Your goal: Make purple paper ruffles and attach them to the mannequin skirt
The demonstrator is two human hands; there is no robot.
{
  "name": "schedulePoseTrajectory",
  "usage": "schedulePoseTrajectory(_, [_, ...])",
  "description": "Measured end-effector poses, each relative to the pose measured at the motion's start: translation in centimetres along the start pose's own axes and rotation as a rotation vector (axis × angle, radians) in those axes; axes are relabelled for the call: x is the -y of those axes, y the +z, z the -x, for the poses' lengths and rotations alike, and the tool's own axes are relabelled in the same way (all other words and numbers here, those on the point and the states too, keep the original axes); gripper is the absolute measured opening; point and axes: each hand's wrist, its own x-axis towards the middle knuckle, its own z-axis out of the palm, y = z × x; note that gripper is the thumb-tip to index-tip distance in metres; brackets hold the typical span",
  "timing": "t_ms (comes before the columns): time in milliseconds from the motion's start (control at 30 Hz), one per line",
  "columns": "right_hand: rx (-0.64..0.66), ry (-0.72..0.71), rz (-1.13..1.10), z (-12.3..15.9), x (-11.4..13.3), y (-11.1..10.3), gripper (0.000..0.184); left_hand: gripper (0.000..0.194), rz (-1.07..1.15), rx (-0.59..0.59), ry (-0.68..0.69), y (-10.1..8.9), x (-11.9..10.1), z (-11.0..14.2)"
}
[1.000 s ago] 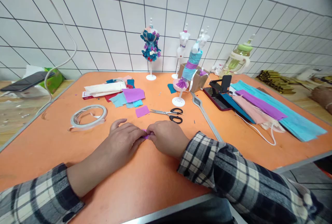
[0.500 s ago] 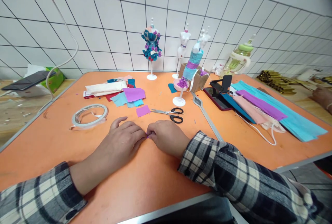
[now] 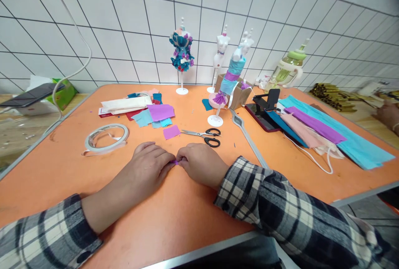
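Between my fingertips, low over the orange table (image 3: 187, 202), a small strip of purple crepe paper (image 3: 175, 162) shows; most of it is hidden by the fingers. My left hand (image 3: 149, 167) pinches its left end, fingers pressed together. At the other end my right hand (image 3: 201, 164) is curled closed, thumb against forefinger. Just beyond the hands lies a flat purple paper square (image 3: 171, 132), its edge by the tips of black-handled scissors (image 3: 199, 134). To the left of my left hand is a roll of clear tape (image 3: 124, 134) lying flat.
Mini dress forms stand behind: one in teal ruffles (image 3: 181, 50), one in blue and purple paper (image 3: 230, 77). Paper pieces (image 3: 160, 112) lie back left. At right are a phone (image 3: 262, 118), coloured paper strips (image 3: 314, 123) and a bottle (image 3: 288, 71). Another person's hand (image 3: 388, 113) shows far right.
My left hand has shifted slightly left, and its raised finger has come down beside the others. A little more of the purple paper shows between my hands.
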Motion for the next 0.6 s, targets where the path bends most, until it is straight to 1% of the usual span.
schedulePoseTrajectory(33, [-0.021, 0.007, -0.023, 0.06, -0.03, 0.06, 0.013, 0.019, 0.002, 0.000, 0.004, 0.03, 0.02, 0.02])
schedulePoseTrajectory(100, [-0.060, 0.021, -0.050, 0.16, -0.07, 0.14, 0.028, 0.017, 0.003, -0.001, -0.016, 0.06, 0.03, 0.06])
schedulePoseTrajectory(133, [-0.068, 0.021, -0.050, 0.18, -0.08, 0.16, 0.032, 0.017, 0.002, -0.004, -0.041, 0.06, 0.03, 0.07])
schedulePoseTrajectory(167, [-0.064, 0.016, -0.044, 0.19, -0.09, 0.17, 0.030, 0.016, 0.001, -0.007, -0.070, 0.06, 0.01, 0.06])
schedulePoseTrajectory(233, [-0.042, 0.000, -0.020, 0.14, -0.08, 0.16, 0.015, 0.016, 0.002, -0.010, -0.114, 0.02, -0.03, 0.01])
schedulePoseTrajectory(267, [-0.027, -0.007, -0.007, 0.10, -0.08, 0.14, 0.008, 0.017, 0.007, -0.007, -0.119, -0.01, -0.06, -0.05])
schedulePoseTrajectory(300, [-0.013, -0.010, 0.009, 0.06, -0.06, 0.11, 0.007, 0.017, 0.014, -0.003, -0.113, -0.06, -0.09, -0.11])
schedulePoseTrajectory(467, [0.031, -0.014, 0.079, -0.03, 0.10, -0.02, 0.018, 0.021, 0.031, 0.015, -0.096, -0.28, -0.23, -0.28])
schedulePoseTrajectory(600, [0.044, -0.017, 0.108, 0.14, 0.28, -0.09, 0.018, 0.023, 0.039, 0.000, -0.083, -0.29, -0.22, -0.17])
